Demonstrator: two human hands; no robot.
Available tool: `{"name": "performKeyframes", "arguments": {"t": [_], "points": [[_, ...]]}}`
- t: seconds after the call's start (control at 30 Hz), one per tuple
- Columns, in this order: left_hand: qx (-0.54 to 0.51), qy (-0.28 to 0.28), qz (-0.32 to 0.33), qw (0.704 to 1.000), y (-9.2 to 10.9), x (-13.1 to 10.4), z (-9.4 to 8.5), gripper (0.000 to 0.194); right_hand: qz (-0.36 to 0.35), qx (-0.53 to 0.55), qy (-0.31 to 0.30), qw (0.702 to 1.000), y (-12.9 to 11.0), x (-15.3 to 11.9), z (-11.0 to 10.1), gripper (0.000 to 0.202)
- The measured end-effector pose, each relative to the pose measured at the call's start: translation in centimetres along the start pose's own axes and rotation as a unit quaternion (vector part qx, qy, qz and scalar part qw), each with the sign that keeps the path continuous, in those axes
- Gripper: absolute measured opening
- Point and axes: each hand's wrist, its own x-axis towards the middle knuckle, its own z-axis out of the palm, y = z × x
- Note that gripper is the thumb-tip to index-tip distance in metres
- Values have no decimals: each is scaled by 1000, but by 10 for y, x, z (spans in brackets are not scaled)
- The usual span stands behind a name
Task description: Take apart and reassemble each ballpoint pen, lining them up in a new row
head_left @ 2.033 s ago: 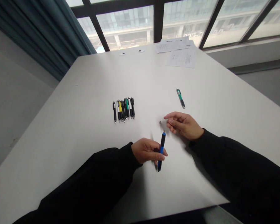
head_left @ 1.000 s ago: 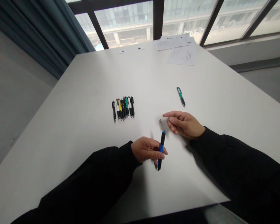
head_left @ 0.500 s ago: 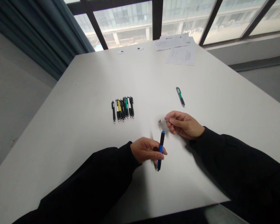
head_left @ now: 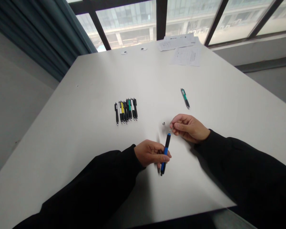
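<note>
Left hand (head_left: 152, 154): grasping the blue-and-black ballpoint pen (head_left: 166, 149), thumb against fingers
Right hand (head_left: 189, 128): pinching a tiny part (head_left: 173, 128), too small to identify
Ballpoint pen: slanted above the white table (head_left: 73, 127), narrow point near the right fingertips
Metallic piece (head_left: 163, 123): on the table, near the right hand
Green-and-black pen (head_left: 185, 98): lying beyond the right hand
Row of pens (head_left: 130, 106): ahead of the left hand

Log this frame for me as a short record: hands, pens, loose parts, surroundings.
left hand: holds a blue-and-black pen, tip pointing away from the person
right hand: pinched near that pen's tip; any tiny item held is too small to identify
loose part: small silvery piece on the white table
pen group: side by side; black, white, yellow, green
lone pen: green-and-black pen beyond right hand
far end: printed papers
</note>
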Motion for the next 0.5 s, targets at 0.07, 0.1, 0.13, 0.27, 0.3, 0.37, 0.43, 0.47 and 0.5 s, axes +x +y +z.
{"name": "performKeyframes", "arguments": {"t": [0.07, 0.1, 0.13, 0.27, 0.3, 0.37, 0.43, 0.47, 0.5], "points": [[0, -5, 0, 1000, 1, 0, 0, 40, 1, 8, 1, 1000, 0, 0, 0, 22], [1, -6, -1, 1000, 1, 0, 0, 40, 0, 11, 1, 1000, 0, 0, -1, 21], [4, -7, -2, 1000, 1, 0, 0, 40, -1, 14, 0, 1000, 0, 0, -1, 21], [12, -6, 1, 1000, 3, 0, 1, 40, -7, 17, -3, 1000, 1, 0, -1, 21], [13, -7, -1, 1000, 3, 0, 1, 40, -6, 16, -3, 1000, 1, 0, -1, 21], [17, -7, -4, 1000, 3, 0, 0, 40, -3, 11, -5, 1000, 1, 0, -1, 22], [18, -6, -6, 1000, 2, 0, -1, 40, -1, 8, -6, 1000, 1, 1, -1, 22], [18, -6, -6, 1000, 1, 0, -2, 40, -1, 8, -7, 1000, 1, 1, -1, 21], [19, -6, -6, 1000, 1, 0, -2, 40, -1, 9, -7, 1000, 1, 1, 0, 21]]}}
